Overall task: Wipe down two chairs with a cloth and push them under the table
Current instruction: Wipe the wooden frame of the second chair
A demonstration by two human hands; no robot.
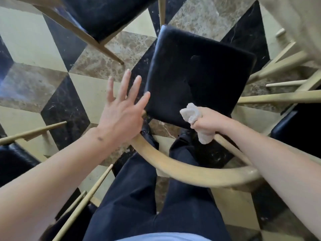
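Left hand [121,117] spread open by the chair [199,79]; right hand [206,121] fingers grip the cloth [191,113] on its backrest [191,173]. The chair could scrape neighbouring legs if pushed crooked.

Chair seat [199,73]: black padded upholstery, looks like leather or vinyl; smooth, faint sheen, a few dull scuffs. Chair back rail [189,173]: pale wood, curved, smooth, satin finish. Second chair seat [104,13], top left: same black covering, glossier, streaked with reflections; its legs [83,34] are of the same light wood. Cloth [192,115]: off-white fabric, crumpled, nubby and matt, bunched in the right hand [206,120]. Floor [52,54]: polished stone tiles in cream, mottled brown and black with white veins; glossy. Trousers [135,197]: dark navy woven fabric, matt.
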